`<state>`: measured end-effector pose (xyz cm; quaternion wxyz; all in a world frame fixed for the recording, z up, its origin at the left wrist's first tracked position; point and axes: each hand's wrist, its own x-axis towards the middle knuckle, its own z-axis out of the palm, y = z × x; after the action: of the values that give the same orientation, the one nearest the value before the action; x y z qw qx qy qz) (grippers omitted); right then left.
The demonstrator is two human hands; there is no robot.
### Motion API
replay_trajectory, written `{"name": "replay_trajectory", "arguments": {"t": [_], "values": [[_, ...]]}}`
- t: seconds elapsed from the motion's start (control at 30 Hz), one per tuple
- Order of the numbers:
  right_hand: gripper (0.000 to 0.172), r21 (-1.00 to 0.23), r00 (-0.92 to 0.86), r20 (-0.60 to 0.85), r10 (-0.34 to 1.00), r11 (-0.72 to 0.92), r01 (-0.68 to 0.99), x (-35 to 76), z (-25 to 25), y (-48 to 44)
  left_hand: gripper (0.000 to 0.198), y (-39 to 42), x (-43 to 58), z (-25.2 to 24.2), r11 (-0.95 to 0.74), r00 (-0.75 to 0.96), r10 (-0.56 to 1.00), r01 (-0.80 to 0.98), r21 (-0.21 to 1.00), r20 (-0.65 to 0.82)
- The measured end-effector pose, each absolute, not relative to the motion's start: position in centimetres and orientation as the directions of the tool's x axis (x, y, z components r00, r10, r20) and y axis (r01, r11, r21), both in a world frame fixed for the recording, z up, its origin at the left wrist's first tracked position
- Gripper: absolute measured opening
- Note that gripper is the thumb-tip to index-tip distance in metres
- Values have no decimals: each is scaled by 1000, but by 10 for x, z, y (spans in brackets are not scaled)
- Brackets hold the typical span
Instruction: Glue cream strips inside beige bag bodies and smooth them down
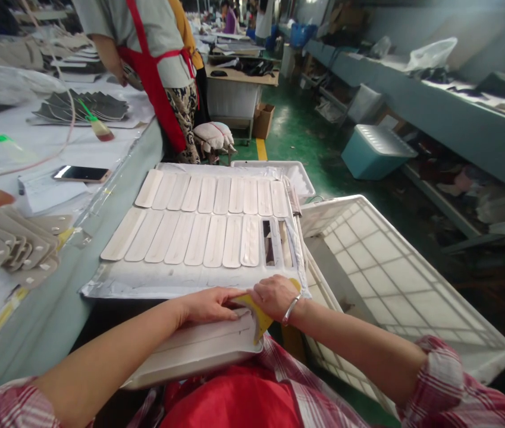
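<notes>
My right hand [275, 295], wearing a silver bangle, is closed around a thin yellow sheet-like piece [262, 321]. Part of that piece shows behind the wrist, and its lower corner points down at the right end of a white stack. My left hand [212, 306] lies over this stack of long pale panels [198, 345] near my lap, fingers stretched toward my right hand and thumb apart on the top panel. Its fingertips meet the yellow piece's edge. Just beyond, pale rounded strips [215, 241] lie in two rows on a white-covered board [181, 279].
To the right stands a large white plastic crate [395, 267]. On the left table are a phone [81, 173], brushes [100, 128], dark pieces [80, 107] and grey-beige pieces [15, 238]. A co-worker in a red apron [154, 89] stands ahead. A teal bin [375, 151] sits by the right-hand bench.
</notes>
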<state>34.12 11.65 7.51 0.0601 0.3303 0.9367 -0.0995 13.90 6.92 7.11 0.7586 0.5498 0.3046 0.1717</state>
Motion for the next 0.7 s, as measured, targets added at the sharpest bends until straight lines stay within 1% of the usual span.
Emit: {"name": "replay_trajectory", "arguments": {"t": [0.1,0.17,0.43,0.57,0.7], "values": [[48,-168,-798,-186,573,782,600,340,77,118,51,71,138,79,283,759,579,156,946,-298],[49,-175,-806,-201,558,789,589,339,78,119,48,71,137,81,272,756,578,178,946,-309],[49,-183,-830,-258,495,819,545,329,78,124,45,69,136,76,308,708,566,292,905,-421],[49,-200,-847,-267,459,834,515,322,75,127,37,69,133,74,241,684,584,369,898,-437],[50,-205,-871,-267,412,859,469,314,73,128,35,65,128,78,146,648,612,471,870,-454]]}}
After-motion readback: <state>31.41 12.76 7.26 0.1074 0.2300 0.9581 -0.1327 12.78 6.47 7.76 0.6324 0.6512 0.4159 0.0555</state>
